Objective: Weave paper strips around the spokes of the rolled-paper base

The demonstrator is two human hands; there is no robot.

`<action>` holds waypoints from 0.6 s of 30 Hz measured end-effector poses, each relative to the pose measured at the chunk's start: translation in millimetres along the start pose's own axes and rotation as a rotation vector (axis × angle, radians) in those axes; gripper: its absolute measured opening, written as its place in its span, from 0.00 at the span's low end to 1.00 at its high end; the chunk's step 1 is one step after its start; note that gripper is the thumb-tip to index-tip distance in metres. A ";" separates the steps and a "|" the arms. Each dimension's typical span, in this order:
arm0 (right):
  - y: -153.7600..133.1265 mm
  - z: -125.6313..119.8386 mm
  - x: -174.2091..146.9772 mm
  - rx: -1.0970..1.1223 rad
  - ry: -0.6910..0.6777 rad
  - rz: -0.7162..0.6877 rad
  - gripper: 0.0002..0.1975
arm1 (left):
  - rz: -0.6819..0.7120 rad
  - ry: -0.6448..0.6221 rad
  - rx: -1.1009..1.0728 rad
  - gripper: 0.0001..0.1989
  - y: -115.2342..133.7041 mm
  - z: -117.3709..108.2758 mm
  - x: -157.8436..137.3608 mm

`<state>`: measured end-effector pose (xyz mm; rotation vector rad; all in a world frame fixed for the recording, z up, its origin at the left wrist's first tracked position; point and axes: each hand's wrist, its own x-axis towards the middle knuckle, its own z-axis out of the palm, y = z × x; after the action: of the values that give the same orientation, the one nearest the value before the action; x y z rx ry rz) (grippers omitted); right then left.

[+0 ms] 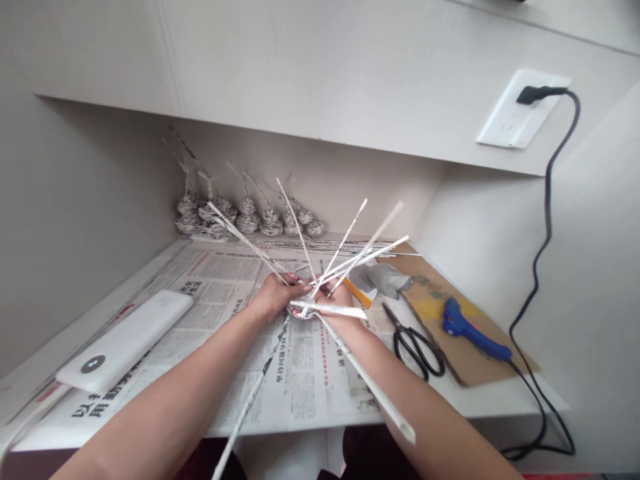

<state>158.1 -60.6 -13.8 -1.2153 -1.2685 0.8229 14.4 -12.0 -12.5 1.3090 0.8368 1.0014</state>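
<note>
Between my hands is a small round weaving of rolled paper tubes (303,312), its long white tubes sticking out in all directions. My left hand (277,294) is closed on the weaving's left side, thumb and fingers at the base of the tubes. On the other side my right hand (341,305) grips it, partly covered by crossing tubes. One thick tube (377,387) runs from the weaving toward me over my right forearm. Another speckled tube (250,400) slants down to the lower left. The fingertips of my right hand are mostly hidden.
Newspaper (300,380) covers the tabletop. Black-handled scissors (413,343) and a blue glue gun (473,330) on cardboard (450,360) lie to the right. A white oblong device (127,340) lies left. Several woven gourd shapes (247,217) stand at the back. A black cord (537,267) hangs from the socket.
</note>
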 end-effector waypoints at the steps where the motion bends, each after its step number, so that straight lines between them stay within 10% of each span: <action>1: -2.5 0.4 -0.4 0.066 -0.007 0.036 0.14 | 0.005 0.022 0.015 0.17 1.4 -0.1 0.1; 18: -7.6 6.6 -0.8 0.361 0.181 0.275 0.08 | 0.105 0.145 0.268 0.15 8.5 0.2 -1.5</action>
<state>150.3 -61.6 -7.4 -1.1513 -0.7743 1.0633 13.1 -13.5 -4.1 1.5340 1.0497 1.1050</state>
